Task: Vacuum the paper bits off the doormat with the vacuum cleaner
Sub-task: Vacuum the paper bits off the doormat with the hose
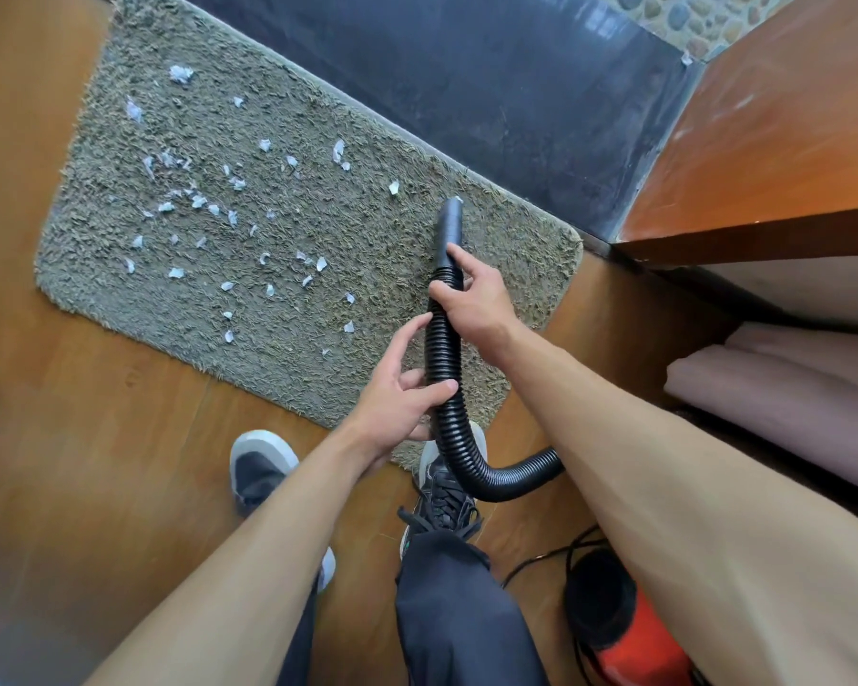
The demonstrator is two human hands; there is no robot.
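Nearest me, low on my right, the vacuum [615, 631] sits on the wood floor [120, 462]. My right forearm and the frame edge cut off most of it, so I can't see a switch. The hose [447, 388] runs out from behind that arm, loops over my shoe [442, 487] and rises between my hands.

My left hand [402, 393] holds it loosely: the thumb lies across the ribs and the forefinger reaches up along the side, while the other fingers are partly hidden behind it. My right hand [471, 304] is wrapped around it higher up, the forefinger laid forward toward the smooth nozzle [451, 222].

I judge the hose to be light, ribbed and springy. It will bend wherever I don't support it, so the place to steer from is right behind the stiff nozzle, with the other hand taking up the slack.

The nozzle points at the far right of the mat [491, 299]. Its mouth faces away, so I can't tell whether it touches the pile. The paper bits [199, 200] lie mostly to the left, well apart from it. They look feather-light, and may snag in the shaggy pile. Small ones are hard to make out.
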